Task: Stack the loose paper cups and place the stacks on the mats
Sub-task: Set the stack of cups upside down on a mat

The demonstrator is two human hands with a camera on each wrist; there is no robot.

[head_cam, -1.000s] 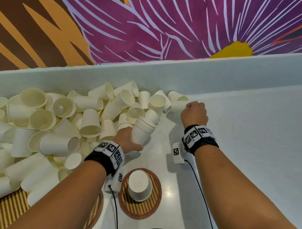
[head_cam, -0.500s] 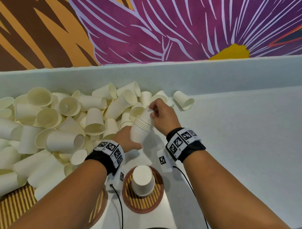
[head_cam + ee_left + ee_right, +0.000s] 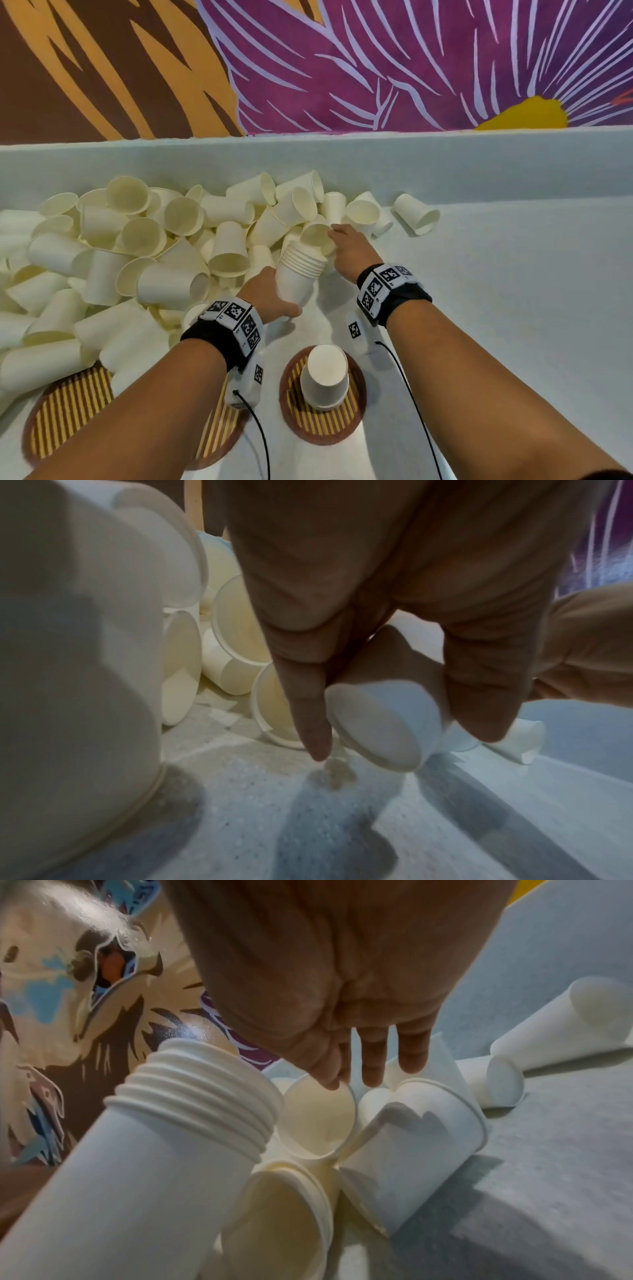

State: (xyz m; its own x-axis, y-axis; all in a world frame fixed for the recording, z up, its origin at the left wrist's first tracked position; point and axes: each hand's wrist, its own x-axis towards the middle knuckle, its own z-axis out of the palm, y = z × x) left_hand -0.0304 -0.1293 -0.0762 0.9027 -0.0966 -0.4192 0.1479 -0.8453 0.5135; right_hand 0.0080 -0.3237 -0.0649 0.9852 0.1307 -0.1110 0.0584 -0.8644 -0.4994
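Loads left to do here. The bench [image 3: 513, 308] has a huge pile [image 3: 120, 260] of loose cups sprawled left of the round mat [image 3: 356, 404], spilling onto a second mat [image 3: 61, 411] further left. So far only the near mat has a stack [image 3: 324, 378] on it, upside down and, by my guess, finished. The other mat carries only strays, no stack.

Just beyond the near mat, the left hand [image 3: 270, 298] has its fingers wrapped round the base of a growing stack [image 3: 299, 270], tilted, several rims showing. Right of that, the right hand [image 3: 352, 250] reaches into the pile with fingers fairly straight, tips touching the rim of a cup [image 3: 316, 1118], not gripping it yet as far as I can tell. One lone cup [image 3: 416, 214] lies off beyond, well apart from the mat.
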